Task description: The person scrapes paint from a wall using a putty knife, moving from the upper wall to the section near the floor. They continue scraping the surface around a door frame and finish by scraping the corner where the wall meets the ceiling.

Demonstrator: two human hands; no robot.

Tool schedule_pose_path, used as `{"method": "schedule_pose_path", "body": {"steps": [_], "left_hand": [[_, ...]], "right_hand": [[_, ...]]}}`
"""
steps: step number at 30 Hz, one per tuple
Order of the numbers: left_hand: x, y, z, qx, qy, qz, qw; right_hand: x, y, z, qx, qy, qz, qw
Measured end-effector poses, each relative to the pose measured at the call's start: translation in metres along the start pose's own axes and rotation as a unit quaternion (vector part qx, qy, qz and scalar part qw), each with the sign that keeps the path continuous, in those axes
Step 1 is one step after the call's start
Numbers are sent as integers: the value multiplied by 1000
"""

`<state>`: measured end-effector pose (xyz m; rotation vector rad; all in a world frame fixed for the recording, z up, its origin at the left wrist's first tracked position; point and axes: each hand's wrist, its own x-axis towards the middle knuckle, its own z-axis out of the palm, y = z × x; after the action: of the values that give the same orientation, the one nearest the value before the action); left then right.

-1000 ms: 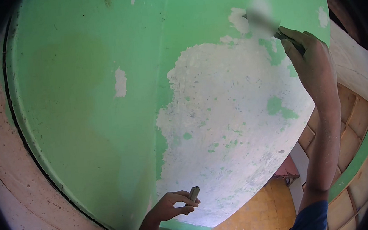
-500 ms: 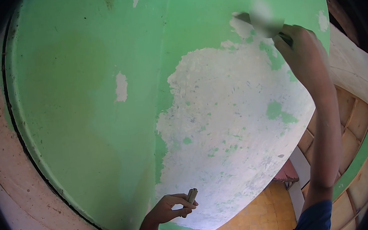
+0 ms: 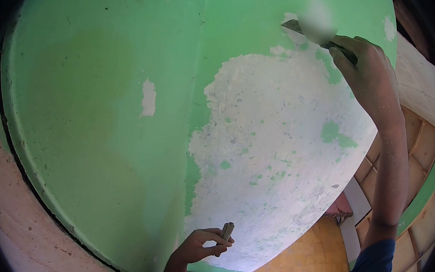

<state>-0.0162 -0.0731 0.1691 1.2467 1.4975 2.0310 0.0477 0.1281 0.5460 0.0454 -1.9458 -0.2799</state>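
My right hand (image 3: pixel 368 75) is closed around the dark handle of a scraper (image 3: pixel 292 26), raised at the upper right. The blade tip lies at a small bare patch in the green paint of the wall (image 3: pixel 249 18), and a whitish blur covers part of the tool. Lower down, my left hand (image 3: pixel 201 246) pinches a small khaki bar-shaped object (image 3: pixel 226 235) between thumb and fingers; its exact kind does not show. Behind that hand spreads a large whitish area (image 3: pixel 272 111) with ragged edges and leftover green flecks.
Another green wall surface (image 3: pixel 90 146) meets this one at a corner on the left and has a narrow bare spot. Yellow floor tiles (image 3: pixel 308 246) and a reddish piece of furniture (image 3: pixel 339 206) appear below right. Wooden framed panels (image 3: pixel 422 140) stand beyond my right arm.
The scraper, blurred before, now shows more sharply, with its blade slightly lower and to the right. The wall has shifted a little rightward in view. My left hand keeps its hold.
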Motion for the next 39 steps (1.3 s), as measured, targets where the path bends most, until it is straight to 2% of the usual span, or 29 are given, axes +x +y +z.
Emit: {"method": "schedule_pose_path", "body": {"steps": [3, 7, 9, 13, 15, 19, 22, 26, 29, 31, 34, 37, 39], "left_hand": [[1, -4, 0, -6, -4, -3, 1000], [7, -2, 2, 12, -11, 1, 1000], [7, -2, 2, 5, -17, -9, 1000], [9, -7, -1, 0, -17, -2, 1000], [11, -6, 1, -3, -16, -16, 1000], [12, -6, 5, 12, -23, -9, 1000], [7, -7, 1, 20, -9, -3, 1000], [8, -12, 0, 0, 11, -24, 1000], [10, -21, 4, 42, 3, 23, 999], [10, -13, 11, -55, 35, -25, 998], [8, 0, 15, -78, 80, -59, 992], [6, -1, 11, -54, 77, -64, 994], [6, -4, 9, -37, 64, -69, 995]], "right_hand": [[6, 1, 11, -9, 40, -40, 998], [7, 6, 5, 32, -3, 0, 999], [3, 14, 6, 46, 16, -37, 998], [2, 12, 10, 55, 8, -16, 998], [15, 18, 24, 86, 45, -42, 994], [11, 11, 20, 68, 28, -13, 997], [4, 11, 12, 61, 31, -60, 996], [12, 11, 19, 58, 27, -42, 997], [18, 12, 20, 51, 26, -35, 998], [15, 14, 15, 57, 18, -25, 998], [4, 21, 4, 17, 14, -44, 999], [3, 42, 2, -1, 64, -67, 996], [8, 48, -1, -37, 73, -23, 996]]}}
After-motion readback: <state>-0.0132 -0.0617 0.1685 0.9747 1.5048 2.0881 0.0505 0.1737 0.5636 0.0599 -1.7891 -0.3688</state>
